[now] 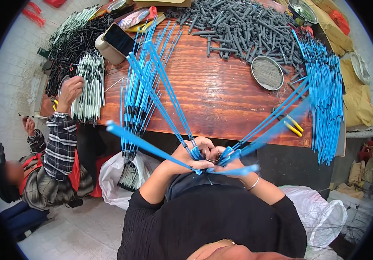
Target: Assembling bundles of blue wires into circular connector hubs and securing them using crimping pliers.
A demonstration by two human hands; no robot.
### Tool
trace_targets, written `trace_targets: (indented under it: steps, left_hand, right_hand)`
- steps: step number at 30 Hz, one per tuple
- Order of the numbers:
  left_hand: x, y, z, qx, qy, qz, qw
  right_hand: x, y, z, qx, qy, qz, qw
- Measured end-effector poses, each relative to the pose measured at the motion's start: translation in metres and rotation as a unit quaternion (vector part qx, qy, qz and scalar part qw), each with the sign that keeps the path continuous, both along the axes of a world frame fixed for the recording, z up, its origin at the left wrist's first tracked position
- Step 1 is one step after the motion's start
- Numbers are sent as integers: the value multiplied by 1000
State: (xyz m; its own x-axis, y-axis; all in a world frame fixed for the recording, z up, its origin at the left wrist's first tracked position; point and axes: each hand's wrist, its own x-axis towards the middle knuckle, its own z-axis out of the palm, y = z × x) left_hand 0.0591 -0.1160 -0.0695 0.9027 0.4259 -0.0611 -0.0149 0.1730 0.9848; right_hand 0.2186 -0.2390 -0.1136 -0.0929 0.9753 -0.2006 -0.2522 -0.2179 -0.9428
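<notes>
In front of my lap, below the table's near edge, both my hands meet with the fingers closed. My left hand [185, 154] grips the ends of several blue umbrella ribs [160, 100] that fan up and to the left. My right hand [234, 166] holds the ends of more blue ribs [260, 130], which spread to the right and are partly smeared by motion. Between the hands a thin wire loop [213, 158] shows at the fingertips. How the rib ends join the wire is mostly hidden by my fingers.
On the wooden table [186, 86] lie blue rib bundles, white ribs [89, 86], a heap of grey plastic parts [238, 26], a round tin of thin pins [267, 73], yellow-handled pliers [293, 125] and a phone [119, 40]. Another person's hand [71, 89] is by the white ribs.
</notes>
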Motion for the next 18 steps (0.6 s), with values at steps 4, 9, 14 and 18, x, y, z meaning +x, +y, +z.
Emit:
trace_targets:
  steps: [4,9,14,18]
  left_hand:
    - [2,-5,-6,-14,1,21,1000]
    - [2,0,-3,32,21,40,998]
    - [1,29,-1,-43,-139,-10,989]
    - [-3,46,-23,-328,-14,-99,939]
  right_hand:
    - [-13,2,-3,70,84,-72,991]
    - [-6,6,-5,114,59,-88,988]
    - [7,7,-9,63,140,-33,988]
    - [7,12,-11,76,153,12,985]
